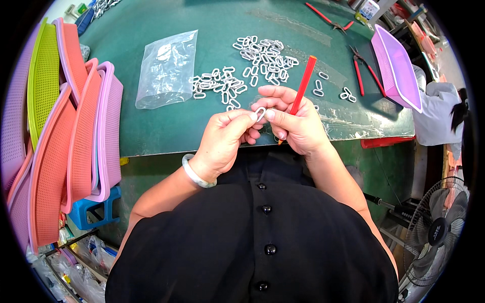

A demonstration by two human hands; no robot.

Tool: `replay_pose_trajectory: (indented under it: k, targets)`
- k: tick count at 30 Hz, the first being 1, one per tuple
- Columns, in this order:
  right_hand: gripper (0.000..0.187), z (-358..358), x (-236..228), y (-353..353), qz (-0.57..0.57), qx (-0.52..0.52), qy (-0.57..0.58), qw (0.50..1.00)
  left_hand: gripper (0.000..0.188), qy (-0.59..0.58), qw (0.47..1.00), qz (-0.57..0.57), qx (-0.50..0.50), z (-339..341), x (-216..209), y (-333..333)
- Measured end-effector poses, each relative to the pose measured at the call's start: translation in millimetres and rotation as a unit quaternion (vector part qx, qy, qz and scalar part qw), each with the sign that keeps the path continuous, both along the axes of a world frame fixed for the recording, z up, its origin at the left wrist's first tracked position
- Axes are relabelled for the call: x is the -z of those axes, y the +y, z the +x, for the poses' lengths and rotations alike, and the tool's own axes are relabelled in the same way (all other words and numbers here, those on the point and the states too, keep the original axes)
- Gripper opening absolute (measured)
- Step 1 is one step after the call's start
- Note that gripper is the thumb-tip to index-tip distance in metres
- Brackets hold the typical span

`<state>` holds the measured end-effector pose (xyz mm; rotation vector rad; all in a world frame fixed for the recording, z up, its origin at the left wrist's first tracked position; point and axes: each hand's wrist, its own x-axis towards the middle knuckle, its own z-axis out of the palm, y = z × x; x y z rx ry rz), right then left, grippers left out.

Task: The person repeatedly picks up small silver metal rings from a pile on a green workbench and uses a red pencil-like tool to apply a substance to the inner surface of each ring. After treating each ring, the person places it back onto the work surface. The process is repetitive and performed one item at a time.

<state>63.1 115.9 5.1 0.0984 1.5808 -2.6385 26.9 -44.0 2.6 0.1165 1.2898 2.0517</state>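
My left hand [222,135], with a pale bangle at its wrist, pinches one end of an oval metal ring [260,113]. My right hand [299,123] meets it, thumb and fingertips at the ring's other side. Its fingers also hold a red pencil [305,83], slanting up with the tip down. Beyond my hands lies a heap of grey oval rings [265,56], with a smaller heap [218,85] to its left. A few loose rings [318,88] lie right of the pencil. Beside the smaller heap is a clear plastic bag [167,70].
Red-handled pliers [368,71] lie on the green table [146,132] beside a purple basket [396,70]. Another pair of pliers [331,19] is farther back. Stacked coloured baskets [53,161] line the left, near a blue stool [96,209]. A fan [437,232] stands at lower right.
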Motion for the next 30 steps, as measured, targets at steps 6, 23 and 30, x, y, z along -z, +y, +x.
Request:
replay_pose_trajectory:
  k: [6,23,30]
  targets:
    - [0.035,0.2,0.8,-0.7,-0.006,0.000,0.008,1.000,0.017,0.000,1.000,0.002,-0.002,0.0,-0.2,-0.2]
    - [0.023,4.8,-1.7,5.0,0.000,0.095,0.057,0.994,0.015,0.132,0.985,-0.107,0.001,-2.3,1.3,-3.9]
    - [0.061,2.4,3.8,15.0,-0.099,0.165,0.048,0.980,0.016,0.261,0.955,-0.141,0.015,-5.4,10.2,-3.0]
